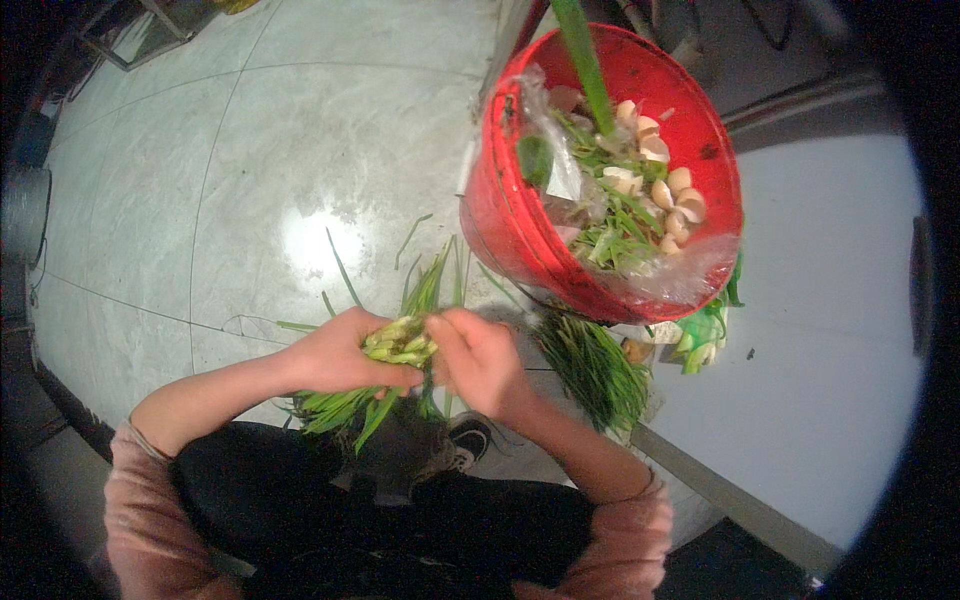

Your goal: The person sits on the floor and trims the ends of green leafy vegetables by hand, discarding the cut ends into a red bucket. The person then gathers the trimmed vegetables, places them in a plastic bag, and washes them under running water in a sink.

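Note:
My left hand [352, 352] is wrapped around a bunch of green leafy stalks, likely chives [399, 339], with the pale cut ends facing up. At the right side of those ends is my right hand [476, 360], its thumb and fingers pinched together; whether something thin is between them cannot be told. Loose green leaves [337, 411] lie below my left hand, and more [426, 289] stick out above the bunch. Another heap of long green leaves [596, 367] rests on the floor right of my right hand, beneath the bucket.
A red plastic bucket [499, 217] with eggshells [679, 202], plastic film and green scraps stands at the upper right. Beside it are white-stemmed greens [701, 341] and a pale panel [817, 315]. My shoe [470, 442] is on the tiled floor [142, 210]. A metal frame [135, 37] stands at the upper left.

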Demonstrator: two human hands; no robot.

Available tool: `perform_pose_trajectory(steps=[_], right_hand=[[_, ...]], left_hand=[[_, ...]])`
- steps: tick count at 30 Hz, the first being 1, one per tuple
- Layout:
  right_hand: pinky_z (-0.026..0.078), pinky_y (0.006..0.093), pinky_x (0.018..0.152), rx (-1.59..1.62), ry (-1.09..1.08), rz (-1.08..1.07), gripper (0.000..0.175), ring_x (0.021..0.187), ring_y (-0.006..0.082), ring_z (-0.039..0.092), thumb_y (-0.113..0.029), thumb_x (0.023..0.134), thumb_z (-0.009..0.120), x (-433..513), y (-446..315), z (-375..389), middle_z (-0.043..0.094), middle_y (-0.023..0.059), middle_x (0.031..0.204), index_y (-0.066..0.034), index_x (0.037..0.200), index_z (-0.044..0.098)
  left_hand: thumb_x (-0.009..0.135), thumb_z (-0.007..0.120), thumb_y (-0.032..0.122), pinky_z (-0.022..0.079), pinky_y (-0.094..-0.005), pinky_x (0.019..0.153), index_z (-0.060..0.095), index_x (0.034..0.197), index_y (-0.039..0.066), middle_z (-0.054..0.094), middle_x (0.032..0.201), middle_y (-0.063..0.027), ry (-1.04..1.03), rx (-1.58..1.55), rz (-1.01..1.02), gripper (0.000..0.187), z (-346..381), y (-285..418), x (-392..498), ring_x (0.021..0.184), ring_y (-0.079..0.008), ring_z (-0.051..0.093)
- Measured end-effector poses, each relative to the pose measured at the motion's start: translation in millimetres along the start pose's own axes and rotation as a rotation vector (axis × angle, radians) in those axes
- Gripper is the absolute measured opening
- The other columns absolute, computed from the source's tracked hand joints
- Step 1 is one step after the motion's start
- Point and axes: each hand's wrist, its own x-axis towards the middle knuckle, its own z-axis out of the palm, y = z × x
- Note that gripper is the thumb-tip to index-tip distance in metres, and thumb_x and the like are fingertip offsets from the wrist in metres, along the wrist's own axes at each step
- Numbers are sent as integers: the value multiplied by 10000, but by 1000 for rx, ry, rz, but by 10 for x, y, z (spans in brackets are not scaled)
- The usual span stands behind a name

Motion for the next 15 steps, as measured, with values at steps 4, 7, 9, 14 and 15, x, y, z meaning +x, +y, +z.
perform_pose_trajectory(steps=[4,7,9,14,15], right_hand=[[393,275,418,337,-105,246,164,433,111,473,-156,860,442,63,151,6,517,80,556,5,846,472],[434,276,510,190,-20,86,180,525,151,510,-148,852,454,166,374,0,546,92,656,5,940,489],[454,277,593,-56,105,-52,220,644,176,551,-149,841,475,211,485,23,570,105,766,6,996,489],[243,329,968,74,-246,-247,689,1189,250,283,-183,738,609,157,369,57,302,180,1260,6,1259,200],[184,336,1003,12,-266,-384,801,1218,267,226,-209,711,641,142,292,100,247,188,1293,13,1285,127]], left_hand=[[743,619,195,441,-214,562,595,827,15,613,690,-36,3,-53,15,200,-62,-51,-26,575,-77,543],[747,617,214,444,-223,592,598,857,21,620,732,-40,55,-124,23,223,-125,-70,-73,617,-78,548],[748,615,230,443,-237,626,596,858,19,618,767,-48,126,-123,41,239,-164,-62,-126,660,-84,546],[742,626,241,423,-254,698,562,914,25,578,831,-33,248,-121,72,283,-183,73,-284,759,-103,524],[736,632,239,422,-256,699,553,920,23,569,829,-31,253,-148,68,295,-163,114,-306,755,-105,521]])
